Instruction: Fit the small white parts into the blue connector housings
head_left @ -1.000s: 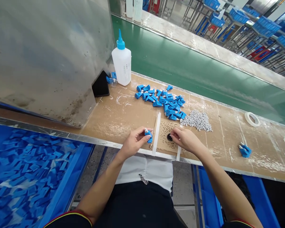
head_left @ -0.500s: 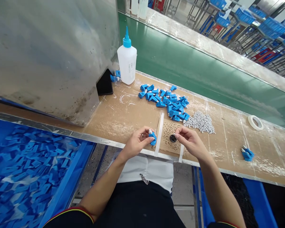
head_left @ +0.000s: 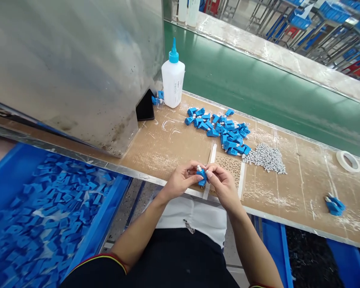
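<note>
My left hand (head_left: pixel 181 181) grips a small blue plastic part (head_left: pixel 202 178) with a white tip pointing up, near the front edge of the bench. Close against its right side is my right hand (head_left: pixel 225 187), thumb and forefinger pinched on a tiny pale piece (head_left: pixel 207 171). Whether that piece touches the blue part I cannot tell. Beneath and behind the right hand lies a speckled cardboard patch (head_left: pixel 231 166) between two strips of white tape. The round black dish seen there earlier is hidden now.
Beyond my hands lie a heap of blue parts (head_left: pixel 228 134) and a pile of grey pellets (head_left: pixel 267 157). A white bottle (head_left: pixel 173 82) stands by a metal panel (head_left: pixel 78 72). Rightward are a tape roll (head_left: pixel 348 161) and blue pieces (head_left: pixel 335 205). A blue bin (head_left: pixel 91 224) sits lower left.
My right hand has moved left from the black dish to the blue part, carrying the tiny pale piece. My left hand keeps its hold. The view has shifted slightly left.
</note>
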`<state>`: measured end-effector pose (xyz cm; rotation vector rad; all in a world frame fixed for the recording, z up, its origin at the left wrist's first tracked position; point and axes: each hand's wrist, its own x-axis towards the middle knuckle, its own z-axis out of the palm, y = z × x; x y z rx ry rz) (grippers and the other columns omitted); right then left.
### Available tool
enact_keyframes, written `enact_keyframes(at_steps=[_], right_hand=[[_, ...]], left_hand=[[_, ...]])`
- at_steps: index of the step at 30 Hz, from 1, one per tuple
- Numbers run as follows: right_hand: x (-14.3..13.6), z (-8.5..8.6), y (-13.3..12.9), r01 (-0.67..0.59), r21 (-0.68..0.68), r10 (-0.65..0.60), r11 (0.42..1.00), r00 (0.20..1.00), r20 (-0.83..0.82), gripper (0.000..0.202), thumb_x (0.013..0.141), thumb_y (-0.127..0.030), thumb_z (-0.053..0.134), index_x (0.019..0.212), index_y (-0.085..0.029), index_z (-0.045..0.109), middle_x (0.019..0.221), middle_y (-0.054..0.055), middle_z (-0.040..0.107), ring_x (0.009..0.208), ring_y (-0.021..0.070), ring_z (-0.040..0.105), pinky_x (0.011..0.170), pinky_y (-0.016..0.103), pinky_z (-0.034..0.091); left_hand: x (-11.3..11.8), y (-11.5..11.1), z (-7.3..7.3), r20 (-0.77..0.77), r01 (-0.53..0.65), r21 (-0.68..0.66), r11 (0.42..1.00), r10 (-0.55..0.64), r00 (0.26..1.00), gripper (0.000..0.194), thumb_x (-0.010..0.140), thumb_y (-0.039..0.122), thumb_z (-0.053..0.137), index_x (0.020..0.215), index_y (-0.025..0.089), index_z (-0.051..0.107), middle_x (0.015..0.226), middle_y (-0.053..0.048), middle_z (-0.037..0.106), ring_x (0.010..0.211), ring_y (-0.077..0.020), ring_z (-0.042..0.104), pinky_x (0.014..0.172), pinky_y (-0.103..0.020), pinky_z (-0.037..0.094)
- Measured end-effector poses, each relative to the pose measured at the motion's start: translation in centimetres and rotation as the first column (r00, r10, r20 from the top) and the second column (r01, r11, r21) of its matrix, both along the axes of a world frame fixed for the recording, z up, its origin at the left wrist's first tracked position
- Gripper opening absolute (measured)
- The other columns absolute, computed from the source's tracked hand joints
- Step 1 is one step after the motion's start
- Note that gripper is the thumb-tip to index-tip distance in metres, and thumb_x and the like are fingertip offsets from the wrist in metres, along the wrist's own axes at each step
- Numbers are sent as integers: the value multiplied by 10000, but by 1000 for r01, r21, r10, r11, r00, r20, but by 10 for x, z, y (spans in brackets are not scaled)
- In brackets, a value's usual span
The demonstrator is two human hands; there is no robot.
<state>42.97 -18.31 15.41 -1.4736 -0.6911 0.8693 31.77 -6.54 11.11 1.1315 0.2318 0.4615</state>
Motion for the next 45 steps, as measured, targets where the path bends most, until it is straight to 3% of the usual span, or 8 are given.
enact_keyframes(at_steps=[7, 14, 17, 20, 23, 25, 32, 45], right_hand=[[2, -1, 3, -56, -59, 27, 997, 913, -406, 359, 753, -532, 752, 739, -214, 588, 696, -13, 439, 631, 131, 389, 577, 266, 409], [-1, -6, 6, -78, -58, 43, 995, 889, -455, 368, 754, -570, 707, 739, -229, 569, 680, -13, 417, 622, 141, 384, 556, 277, 412], [1, -4, 2, -93, -59, 68, 994, 939, -336, 370, 820, -588, 640, 756, -231, 568, 704, -1, 452, 627, 148, 408, 568, 288, 420], [17, 6, -12, -49, -95, 57, 994, 995, 81, 326, 884, -534, 614, 776, -228, 581, 854, 49, 573, 747, 175, 514, 653, 306, 460], [43, 19, -33, 64, -185, 51, 981, 829, 557, 247, 936, -428, 579, 795, -227, 593, 1000, 90, 609, 879, 207, 570, 708, 320, 476], [59, 23, -44, 94, -262, 125, 961, 696, 708, 200, 952, -370, 541, 816, -230, 586, 1045, 101, 606, 923, 224, 588, 732, 338, 490], [80, 10, -54, 14, -452, 393, 892, 471, 790, 149, 936, -282, 505, 800, -235, 546, 1063, 115, 597, 1031, 272, 602, 902, 440, 506], [81, 13, -46, 11, -491, 450, 871, 381, 808, 152, 916, -241, 512, 775, -233, 568, 994, 111, 598, 975, 279, 582, 870, 449, 503]], left_hand=[[-2, 1, -2, -3, 59, -61, 996, -59, 998, 372, 816, 452, 790, 1036, 167, 696, 913, -59, 733, 816, -169, 704, 768, -280, 566], [-5, 2, -3, -8, 69, -85, 994, -70, 998, 400, 809, 458, 797, 1060, 160, 705, 1032, -97, 748, 893, -191, 718, 804, -287, 565], [-5, 2, -2, -30, 67, -74, 995, -70, 997, 407, 812, 465, 791, 1066, 159, 709, 995, -89, 745, 884, -189, 708, 798, -290, 566], [-5, 1, -1, -77, 40, -54, 998, -44, 996, 402, 803, 453, 800, 1063, 160, 707, 939, -64, 721, 847, -166, 683, 772, -274, 563], [-4, 0, -1, -110, 35, -62, 997, -42, 993, 418, 787, 454, 811, 1060, 156, 703, 917, -55, 696, 809, -150, 659, 746, -269, 561], [-4, 0, -1, -116, 41, -66, 997, -48, 992, 418, 781, 454, 814, 1053, 156, 705, 899, -52, 682, 797, -148, 649, 737, -272, 562], [-4, -1, 1, -112, 41, -43, 998, -46, 993, 383, 794, 432, 801, 1051, 167, 703, 883, -44, 666, 814, -148, 632, 744, -270, 557], [-4, -1, 3, -129, 56, -58, 997, -63, 990, 398, 787, 438, 804, 1048, 160, 688, 871, -38, 655, 793, -142, 626, 731, -270, 550]])
